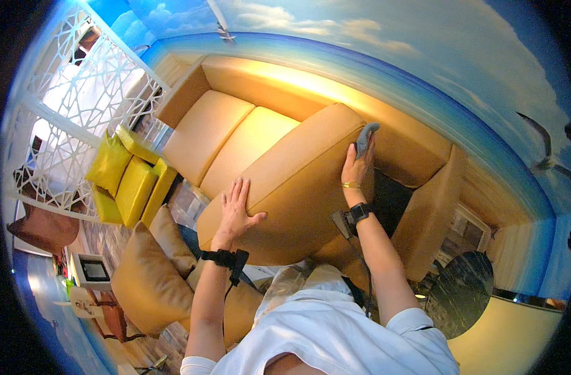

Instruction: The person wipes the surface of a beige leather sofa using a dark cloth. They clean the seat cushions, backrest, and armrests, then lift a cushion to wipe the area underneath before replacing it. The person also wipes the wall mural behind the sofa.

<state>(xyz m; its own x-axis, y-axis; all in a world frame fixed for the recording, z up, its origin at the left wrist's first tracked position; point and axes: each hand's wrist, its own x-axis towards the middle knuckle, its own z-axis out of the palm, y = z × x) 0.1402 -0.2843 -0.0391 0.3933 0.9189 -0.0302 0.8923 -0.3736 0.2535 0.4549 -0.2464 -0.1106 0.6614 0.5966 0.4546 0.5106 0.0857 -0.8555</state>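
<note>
A large tan sofa cushion stands tilted up on the front of a tan leather-like sofa. My left hand lies on the cushion's near left part, fingers spread, with nothing in it. At the cushion's far right edge, my right hand holds a grey-blue cloth against the side. Two other seat cushions lie flat in the sofa's left part. Beside my right forearm, the dark sofa base shows where the cushion is lifted.
Tan pillows are piled at my left. A yellow-green armchair stands beyond them, near a white lattice screen. A round dark marble-look table is at my right, by the sofa's arm. A painted wall runs behind the sofa.
</note>
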